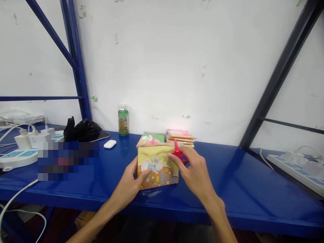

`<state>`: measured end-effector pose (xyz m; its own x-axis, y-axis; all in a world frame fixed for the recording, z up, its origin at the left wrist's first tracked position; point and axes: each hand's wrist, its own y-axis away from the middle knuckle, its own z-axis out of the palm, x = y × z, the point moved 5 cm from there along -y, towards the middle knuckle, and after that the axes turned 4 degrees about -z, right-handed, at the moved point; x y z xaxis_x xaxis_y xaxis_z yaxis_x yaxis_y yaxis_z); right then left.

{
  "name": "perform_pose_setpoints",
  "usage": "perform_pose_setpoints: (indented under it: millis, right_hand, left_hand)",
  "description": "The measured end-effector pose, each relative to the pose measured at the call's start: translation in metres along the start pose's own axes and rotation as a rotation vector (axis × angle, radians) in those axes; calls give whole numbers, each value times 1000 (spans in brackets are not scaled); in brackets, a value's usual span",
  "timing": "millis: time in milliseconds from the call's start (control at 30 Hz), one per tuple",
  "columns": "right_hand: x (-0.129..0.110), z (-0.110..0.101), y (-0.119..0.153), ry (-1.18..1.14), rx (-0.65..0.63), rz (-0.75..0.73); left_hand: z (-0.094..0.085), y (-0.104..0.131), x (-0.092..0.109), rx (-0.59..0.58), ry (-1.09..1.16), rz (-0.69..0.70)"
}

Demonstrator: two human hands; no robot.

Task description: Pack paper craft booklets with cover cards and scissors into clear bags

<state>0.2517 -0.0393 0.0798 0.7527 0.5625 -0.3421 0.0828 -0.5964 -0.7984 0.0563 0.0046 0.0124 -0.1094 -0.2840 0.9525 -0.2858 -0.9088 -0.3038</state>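
Note:
A yellow and orange picture packet [158, 168] with a white rabbit on it stands tilted upright near the front of the blue table, in clear wrapping. My left hand [135, 177] grips its left side, thumb across the front. At the upper right corner, my right hand [193, 167] is closed in a pinch on the packet's edge. Beside those fingers shows a red and blue plastic piece [180, 156], apparently small scissors, partly hidden by the hand. Whether it is held or part of the packet is unclear.
Behind the packet lie a green-covered packet [160, 137] and a stack of similar packets [180, 135]. Further left are a green-labelled bottle [123, 120], a white earphone case [110, 144], a phone [100, 136], a black bag [84, 129] and a power strip [21, 157] with chargers.

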Motion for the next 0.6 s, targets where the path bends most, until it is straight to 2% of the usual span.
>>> perform_pose_setpoints:
  millis: [167, 400, 600]
  right_hand:
    - [-7, -6, -2, -10, 68, -34]
    - [-4, -6, -1, -12, 90, -27]
    - [-1, 0, 1, 25, 27, -59]
  left_hand:
    - [0, 1, 0, -11, -16, -4]
    - [2, 1, 1, -37, 6, -9]
    - [3, 1, 1, -31, 2, -11]
